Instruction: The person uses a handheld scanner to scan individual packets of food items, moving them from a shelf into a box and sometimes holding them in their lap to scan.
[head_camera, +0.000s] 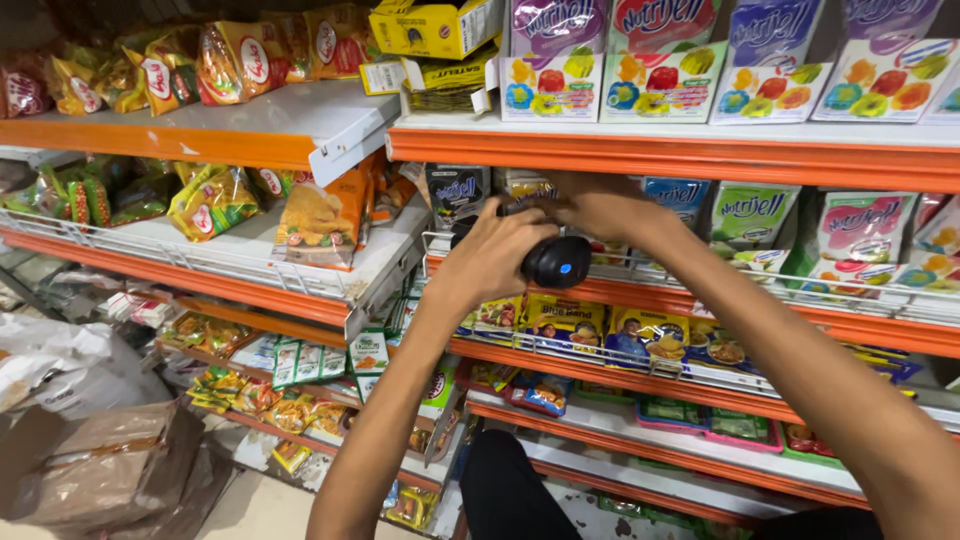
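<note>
Head view: both hands meet at the orange shelf's wire rail; left hand (492, 252) wraps a black device (556, 262), steadying it, right hand (600, 205) just above pinches its top.

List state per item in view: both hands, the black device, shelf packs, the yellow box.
left hand: closed on black device
right hand: on device top, at shelf edge
black device: held, blue light on
yellow carton: open, top shelf
jelly packs: upright, leaning back
orange snack bag: upright at shelf front
</note>
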